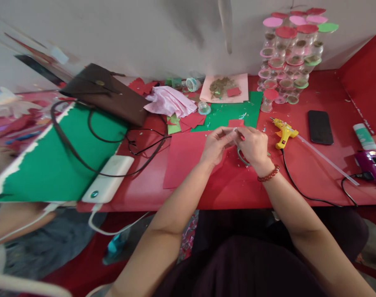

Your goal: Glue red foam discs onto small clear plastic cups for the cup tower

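My left hand point(215, 145) and my right hand point(253, 145) meet over the red table point(314, 169), fingers pinched together around a small pale piece point(234, 130) held between them. My right hand also has scissors point(243, 157) with pale handles looped under its fingers; a red bead bracelet sits on that wrist. A red paper sheet point(183, 159) lies under my left hand. A green sheet point(228, 113) lies just beyond my hands.
A yellow glue gun point(283, 133) with a clear stick and black cord lies right of my hands, then a black phone point(320, 127). A stack of small lidded jars point(288, 53) stands at the back. A brown bag point(106, 95), white power bank point(109, 178) and green board point(58, 161) lie left.
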A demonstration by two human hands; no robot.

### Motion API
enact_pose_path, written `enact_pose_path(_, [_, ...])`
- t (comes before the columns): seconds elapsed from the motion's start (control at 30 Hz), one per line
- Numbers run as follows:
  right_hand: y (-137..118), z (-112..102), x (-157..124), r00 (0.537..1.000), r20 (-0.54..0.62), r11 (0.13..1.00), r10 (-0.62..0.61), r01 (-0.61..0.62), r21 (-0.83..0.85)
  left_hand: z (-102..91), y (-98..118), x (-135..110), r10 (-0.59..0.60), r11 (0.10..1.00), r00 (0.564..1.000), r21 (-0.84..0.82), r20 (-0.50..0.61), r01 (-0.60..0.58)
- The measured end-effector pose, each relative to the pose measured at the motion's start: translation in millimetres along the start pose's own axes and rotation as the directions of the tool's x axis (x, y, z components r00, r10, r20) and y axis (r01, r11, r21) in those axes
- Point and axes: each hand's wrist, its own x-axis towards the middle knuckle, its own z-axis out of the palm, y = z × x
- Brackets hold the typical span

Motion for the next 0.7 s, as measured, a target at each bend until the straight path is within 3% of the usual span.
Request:
enact_pose_path(0.27, [-3.6, -2.8, 1.5, 0.998, 0.046, 0.997, 0.039, -0.036, -0.067, 1.0, -1.2, 2.1, -0.028, 0.998, 1.000, 0.057, -0.009, 0.028])
enact_pose_path(0.53, [-1.5, -9.8, 1.9, 0.996, 0.083, 0.994, 0.021, -0.029, 0.107, -3.2, 0.9, 3.3, -0.030, 0.997, 0.999, 0.073, -0.020, 0.032])
enact_pose_path(0.7, [0.4, -9.5, 2.0, 0.995, 0.102, 0.997, 0.016, -0.024, 0.078, -1.5, 3.3, 1.9, -0.042, 0.996, 0.999, 0.073, -0.016, 0.043])
